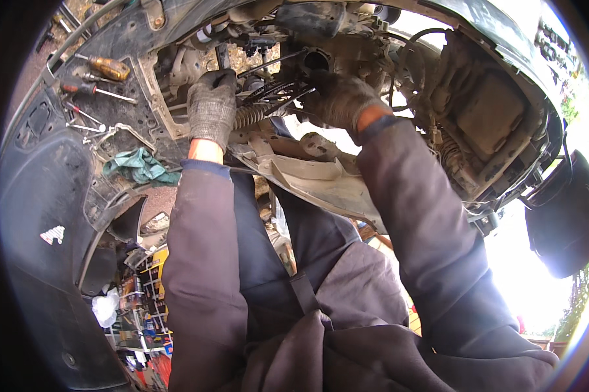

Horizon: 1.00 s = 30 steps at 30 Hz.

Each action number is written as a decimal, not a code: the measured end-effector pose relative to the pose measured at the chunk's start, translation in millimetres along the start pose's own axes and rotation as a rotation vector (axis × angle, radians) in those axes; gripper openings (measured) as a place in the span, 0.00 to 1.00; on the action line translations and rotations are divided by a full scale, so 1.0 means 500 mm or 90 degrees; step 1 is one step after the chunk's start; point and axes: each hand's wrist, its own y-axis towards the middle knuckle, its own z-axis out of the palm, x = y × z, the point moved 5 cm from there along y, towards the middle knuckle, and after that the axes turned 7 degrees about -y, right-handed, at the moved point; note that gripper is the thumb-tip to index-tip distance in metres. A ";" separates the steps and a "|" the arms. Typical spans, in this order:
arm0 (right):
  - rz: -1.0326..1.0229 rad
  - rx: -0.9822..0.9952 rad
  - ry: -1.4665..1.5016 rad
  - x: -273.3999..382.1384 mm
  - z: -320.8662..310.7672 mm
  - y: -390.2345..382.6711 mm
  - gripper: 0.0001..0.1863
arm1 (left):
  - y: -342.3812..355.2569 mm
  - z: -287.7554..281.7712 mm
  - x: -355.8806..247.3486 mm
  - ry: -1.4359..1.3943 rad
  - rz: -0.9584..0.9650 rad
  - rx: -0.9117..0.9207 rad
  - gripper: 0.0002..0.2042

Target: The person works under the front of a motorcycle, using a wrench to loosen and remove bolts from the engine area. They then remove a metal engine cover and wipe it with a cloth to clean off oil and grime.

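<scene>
Both my hands wear grey knitted work gloves and reach into the dusty open engine bay of a vehicle. My left hand (211, 108) is closed, knuckles up, beside a ribbed hose (250, 116); what its fingers hold is hidden. Further right, my right hand (343, 101) curls down toward the dark middle of the bay, its fingertips lost in shadow next to several black cables (276, 91). These cables run slantwise between the two hands. Behind the right hand, a dark round opening (317, 60) shows among the parts.
On the left body panel lie a screwdriver with an amber handle (110, 67), a red-handled screwdriver (98, 90), a thin metal tool (85, 116) and a green rag (141, 166). A dusty boxy housing (490, 114) fills the right side. Below left stands a wire rack (144, 313) of goods.
</scene>
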 end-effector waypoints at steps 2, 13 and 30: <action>-0.214 0.036 -0.230 0.027 -0.011 0.039 0.21 | -0.011 -0.003 -0.010 -0.008 0.016 0.002 0.17; -0.429 0.062 -0.314 0.105 -0.062 0.080 0.20 | -0.114 -0.088 0.014 -0.233 -0.049 -0.034 0.10; -0.259 0.045 0.234 0.491 0.145 -0.068 0.31 | -0.238 -0.489 0.266 0.065 -0.127 -0.537 0.11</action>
